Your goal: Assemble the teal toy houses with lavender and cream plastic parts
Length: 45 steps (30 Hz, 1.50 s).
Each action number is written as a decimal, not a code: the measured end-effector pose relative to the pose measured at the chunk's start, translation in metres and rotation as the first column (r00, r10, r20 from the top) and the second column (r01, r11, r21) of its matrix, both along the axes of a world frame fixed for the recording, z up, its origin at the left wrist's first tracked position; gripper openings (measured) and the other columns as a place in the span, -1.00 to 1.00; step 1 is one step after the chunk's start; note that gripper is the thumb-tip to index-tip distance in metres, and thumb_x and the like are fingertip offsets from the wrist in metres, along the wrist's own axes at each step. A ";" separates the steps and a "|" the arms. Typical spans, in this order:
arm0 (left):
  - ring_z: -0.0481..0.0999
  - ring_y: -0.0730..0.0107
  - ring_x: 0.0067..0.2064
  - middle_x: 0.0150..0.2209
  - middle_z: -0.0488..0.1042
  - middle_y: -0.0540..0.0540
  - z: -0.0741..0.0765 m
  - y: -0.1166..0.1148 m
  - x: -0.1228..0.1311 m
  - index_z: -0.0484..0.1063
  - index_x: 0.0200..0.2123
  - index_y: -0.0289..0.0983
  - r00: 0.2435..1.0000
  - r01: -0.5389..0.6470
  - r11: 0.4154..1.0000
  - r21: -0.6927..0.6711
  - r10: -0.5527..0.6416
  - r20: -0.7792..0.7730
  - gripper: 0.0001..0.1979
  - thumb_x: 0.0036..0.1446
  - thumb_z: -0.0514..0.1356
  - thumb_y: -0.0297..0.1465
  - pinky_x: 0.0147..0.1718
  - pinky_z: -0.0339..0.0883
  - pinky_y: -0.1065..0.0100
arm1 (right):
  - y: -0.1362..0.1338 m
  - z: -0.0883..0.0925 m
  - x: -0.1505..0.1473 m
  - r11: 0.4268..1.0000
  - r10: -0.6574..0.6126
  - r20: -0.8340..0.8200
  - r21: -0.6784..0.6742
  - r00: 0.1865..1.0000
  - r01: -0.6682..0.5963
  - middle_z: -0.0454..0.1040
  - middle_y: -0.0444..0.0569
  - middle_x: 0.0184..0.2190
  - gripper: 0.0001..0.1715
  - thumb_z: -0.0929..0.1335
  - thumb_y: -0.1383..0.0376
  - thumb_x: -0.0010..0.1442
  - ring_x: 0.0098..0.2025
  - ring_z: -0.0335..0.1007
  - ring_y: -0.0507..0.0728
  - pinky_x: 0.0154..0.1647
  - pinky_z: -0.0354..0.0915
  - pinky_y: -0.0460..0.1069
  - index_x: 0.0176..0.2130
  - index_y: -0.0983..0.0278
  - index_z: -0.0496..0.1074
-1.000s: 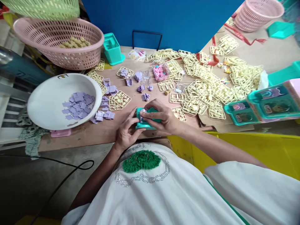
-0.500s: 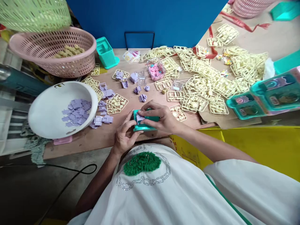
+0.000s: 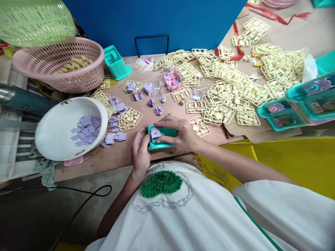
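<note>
At the table's front edge, a teal plastic toy housing [image 3: 169, 133] lies on its side between my hands. A small purple plastic piece [image 3: 155, 134] with a dark hole sits at its left end. My left hand [image 3: 141, 148] is closed round that left end, its thumb along the housing's edge. My right hand [image 3: 183, 134] reaches over the housing from the right, fingers and thumb gripping it close to the purple piece; the fingertips are partly hidden. Just beyond lie loose purple assemblies [image 3: 158, 111].
On the left, a white bowl [image 3: 56, 125] holds purple pieces, with a pink basket [image 3: 86, 75] behind it. Cream sprue frames [image 3: 225, 75] cover the table's right half. A second teal housing [image 3: 114, 61] lies at the back; packaged teal toys [image 3: 311, 101] stand at right.
My left hand's fingers have shifted from the purple piece to round the housing's left end. The right fingers have drawn back slightly, showing more of the purple piece. The camera view has shifted slightly.
</note>
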<state>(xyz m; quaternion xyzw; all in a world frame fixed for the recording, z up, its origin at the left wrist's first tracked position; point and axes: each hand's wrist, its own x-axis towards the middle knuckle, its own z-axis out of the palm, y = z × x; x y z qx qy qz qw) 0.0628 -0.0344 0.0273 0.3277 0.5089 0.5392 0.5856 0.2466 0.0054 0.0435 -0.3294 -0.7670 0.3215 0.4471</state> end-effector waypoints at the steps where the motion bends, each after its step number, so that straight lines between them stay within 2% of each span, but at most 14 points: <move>1: 0.60 0.18 0.17 0.09 0.63 -0.12 0.000 -0.001 0.003 0.58 0.06 -0.19 1.000 -0.012 1.000 0.010 0.012 0.001 -0.60 0.25 0.36 -0.12 0.15 0.49 0.30 | -0.001 -0.001 0.000 1.000 -0.006 -0.010 -0.002 1.000 0.006 0.61 0.11 -0.08 -0.51 0.51 0.03 0.32 -0.04 0.53 0.22 0.00 0.46 0.13 0.13 0.22 0.64; 4: 0.60 0.22 0.16 0.09 0.63 -0.09 0.003 -0.006 0.007 0.58 0.10 -0.17 1.000 0.003 0.998 0.056 -0.002 -0.026 -0.59 0.28 0.36 -0.12 0.10 0.50 0.35 | -0.001 -0.001 -0.002 1.000 -0.001 -0.029 0.022 1.000 0.002 0.61 0.11 -0.09 -0.56 0.51 0.06 0.32 -0.04 0.53 0.22 -0.01 0.45 0.13 0.09 0.22 0.65; 11: 0.52 0.15 0.31 0.25 0.57 -0.09 0.000 -0.009 0.004 0.55 0.20 -0.14 0.995 0.045 0.993 0.107 -0.034 -0.097 -0.55 0.33 0.34 -0.12 0.25 0.44 0.29 | 0.000 -0.002 -0.002 0.999 0.012 -0.016 0.052 1.000 -0.011 0.61 0.10 -0.07 -0.57 0.51 0.06 0.33 -0.01 0.51 0.24 0.04 0.44 0.19 0.10 0.19 0.64; 16: 0.60 0.18 0.20 0.15 0.64 -0.10 0.002 -0.003 0.001 0.61 0.13 -0.16 0.992 0.062 0.994 0.091 -0.052 -0.115 -0.58 0.29 0.37 -0.12 0.17 0.49 0.30 | 0.001 0.002 0.002 0.999 0.039 0.030 -0.016 0.999 -0.039 0.60 0.12 -0.07 -0.46 0.48 0.01 0.36 -0.03 0.52 0.23 0.02 0.46 0.16 0.20 0.22 0.58; 20: 0.60 0.19 0.17 0.13 0.64 -0.11 0.002 0.001 -0.002 0.61 0.11 -0.17 0.989 0.082 0.993 0.082 -0.071 -0.134 -0.60 0.27 0.38 -0.14 0.17 0.48 0.31 | -0.001 0.002 0.001 1.000 -0.013 0.063 -0.025 0.998 0.014 0.57 0.10 -0.12 -0.49 0.46 -0.07 0.35 -0.04 0.49 0.24 0.02 0.46 0.18 0.08 0.20 0.64; 23: 0.60 0.18 0.17 0.13 0.63 -0.11 0.000 0.002 -0.004 0.61 0.10 -0.16 0.983 0.101 0.991 0.091 -0.085 -0.160 -0.61 0.28 0.36 -0.13 0.16 0.48 0.29 | -0.008 0.003 0.000 0.987 -0.137 0.113 -0.065 0.984 0.145 0.55 0.11 -0.07 -0.41 0.48 -0.17 0.28 0.04 0.45 0.29 0.14 0.42 0.26 0.05 0.18 0.65; 25: 0.59 0.17 0.18 0.14 0.63 -0.10 -0.002 0.001 -0.004 0.61 0.10 -0.15 0.981 0.099 0.991 0.085 -0.083 -0.173 -0.60 0.28 0.37 -0.11 0.18 0.46 0.28 | -0.015 0.003 0.001 0.943 -0.257 0.127 -0.186 0.958 0.278 0.50 0.15 0.08 -0.27 0.48 -0.23 0.24 0.17 0.42 0.33 0.26 0.37 0.29 0.18 0.14 0.59; 27: 0.57 0.15 0.22 0.17 0.61 -0.10 -0.004 -0.001 -0.004 0.59 0.11 -0.14 0.982 0.085 0.994 0.072 -0.072 -0.172 -0.57 0.27 0.37 -0.09 0.22 0.44 0.26 | -0.023 0.004 0.002 0.856 -0.322 0.116 -0.390 0.940 0.341 0.42 0.17 0.25 -0.09 0.45 -0.27 0.25 0.30 0.37 0.35 0.33 0.34 0.28 0.38 0.10 0.40; 29: 0.53 0.12 0.27 0.22 0.58 -0.11 -0.005 -0.004 -0.002 0.56 0.16 -0.13 0.986 0.076 0.996 0.056 -0.067 -0.152 -0.53 0.28 0.36 -0.05 0.25 0.42 0.23 | -0.029 0.004 0.002 0.755 -0.319 0.104 -0.573 0.942 0.319 0.35 0.19 0.36 0.08 0.45 -0.28 0.24 0.38 0.31 0.36 0.38 0.30 0.28 0.50 0.12 0.21; 32: 0.46 0.09 0.35 0.31 0.50 -0.15 -0.007 -0.009 0.003 0.51 0.22 -0.13 0.989 0.085 0.995 0.058 -0.077 -0.124 -0.49 0.34 0.29 -0.01 0.31 0.38 0.17 | -0.032 0.006 -0.001 0.655 -0.289 0.101 -0.704 0.952 0.274 0.31 0.23 0.41 0.26 0.52 -0.25 0.14 0.43 0.25 0.39 0.44 0.24 0.30 0.54 0.20 0.11; 34: 0.44 0.09 0.37 0.33 0.48 -0.15 -0.007 -0.012 0.005 0.50 0.24 -0.12 0.989 0.092 0.993 0.077 -0.083 -0.119 -0.50 0.37 0.24 0.00 0.34 0.35 0.16 | -0.032 0.010 -0.003 0.619 -0.291 0.103 -0.738 0.951 0.269 0.32 0.22 0.40 0.22 0.54 -0.20 0.13 0.41 0.27 0.39 0.43 0.25 0.31 0.52 0.19 0.14; 37: 0.46 0.11 0.35 0.32 0.49 -0.15 -0.009 -0.013 0.008 0.50 0.24 -0.13 0.989 0.089 0.992 0.089 -0.077 -0.129 -0.49 0.38 0.23 0.01 0.32 0.36 0.17 | -0.030 0.016 -0.006 0.569 -0.308 0.140 -0.765 0.941 0.301 0.40 0.13 0.32 0.01 0.56 -0.12 0.10 0.31 0.37 0.36 0.32 0.37 0.30 0.39 0.12 0.31; 40: 0.48 0.10 0.31 0.28 0.51 -0.17 -0.010 -0.013 0.011 0.50 0.22 -0.16 0.989 0.054 0.994 0.093 -0.040 -0.142 -0.44 0.34 0.25 0.05 0.26 0.39 0.21 | -0.029 0.023 -0.009 0.518 -0.320 0.145 -0.800 0.936 0.301 0.54 0.04 0.07 -0.21 0.57 -0.07 0.07 0.09 0.50 0.28 0.07 0.51 0.20 0.18 0.14 0.42; 45: 0.58 0.11 0.15 0.14 0.58 -0.18 -0.009 -0.013 0.016 0.51 0.15 -0.21 0.994 0.026 0.994 0.110 -0.014 -0.106 -0.46 0.31 0.28 0.05 0.10 0.49 0.23 | -0.025 0.032 -0.009 0.472 -0.326 0.094 -0.846 0.941 0.248 0.51 -0.09 -0.20 -0.40 0.60 0.03 -0.03 -0.13 0.48 0.17 -0.15 0.48 0.06 -0.10 0.18 0.40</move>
